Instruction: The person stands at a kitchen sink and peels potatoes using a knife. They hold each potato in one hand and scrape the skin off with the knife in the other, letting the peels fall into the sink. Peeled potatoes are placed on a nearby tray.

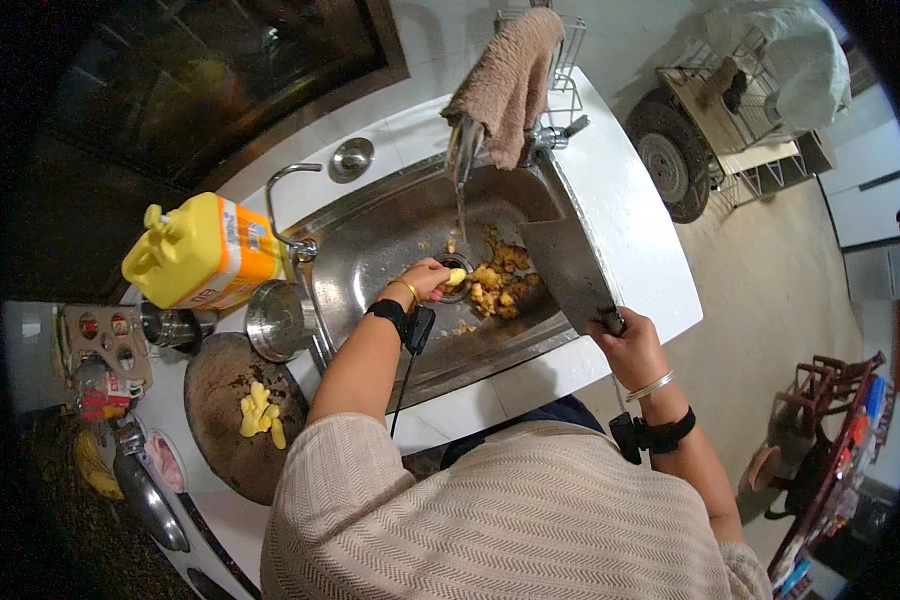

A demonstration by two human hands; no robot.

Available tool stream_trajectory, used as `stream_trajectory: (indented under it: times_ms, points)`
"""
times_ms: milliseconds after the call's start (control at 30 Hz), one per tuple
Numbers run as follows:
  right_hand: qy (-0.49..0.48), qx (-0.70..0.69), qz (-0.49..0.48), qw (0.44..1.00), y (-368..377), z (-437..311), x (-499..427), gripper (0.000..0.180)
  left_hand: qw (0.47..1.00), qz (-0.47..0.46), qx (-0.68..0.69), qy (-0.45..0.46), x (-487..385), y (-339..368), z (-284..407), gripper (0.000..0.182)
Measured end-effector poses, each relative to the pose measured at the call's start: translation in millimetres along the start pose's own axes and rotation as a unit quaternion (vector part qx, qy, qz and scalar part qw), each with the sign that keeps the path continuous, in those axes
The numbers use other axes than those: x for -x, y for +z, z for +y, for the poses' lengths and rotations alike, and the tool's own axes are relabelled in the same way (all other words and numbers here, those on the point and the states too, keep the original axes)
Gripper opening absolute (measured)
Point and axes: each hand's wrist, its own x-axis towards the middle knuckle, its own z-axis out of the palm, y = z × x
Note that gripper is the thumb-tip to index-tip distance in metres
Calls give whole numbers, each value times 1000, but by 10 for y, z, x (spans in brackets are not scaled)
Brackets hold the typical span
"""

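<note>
My left hand [427,279] grips a piece of peeled ginger [456,277] over the drain of the stainless-steel sink [367,277]. Water runs from the faucet [465,146] in a thin stream just beyond it. In my right hand [634,341] is the handle of a broad cleaver [570,262], its blade spanning the sink's right end. Unpeeled ginger [499,289] lies in a heap right of the drain, with small scraps scattered around. Several peeled ginger pieces [257,411] rest on a round wooden chopping board [221,375] at the left.
A yellow jug [187,251] stands behind a metal bowl [274,322] left of the sink. A brown towel [510,82] drapes over the faucet. A slim curved tap [272,199] rises at the sink's left edge. White counter [645,247] extends to the right.
</note>
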Motion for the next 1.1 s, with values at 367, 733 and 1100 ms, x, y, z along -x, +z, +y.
stream_trajectory:
  times_ms: [367,733,1100]
  points:
    - [-29,-91,-49,994,213,-192,-242,23,726,-230,590,270,701,357,654,49]
    - [-134,31,-83,987,298,-431,-473,24,751,-26,584,307,894,644,804,42]
    - [-86,42,-145,985,385,-492,-711,29,790,76,570,211,960,644,595,53]
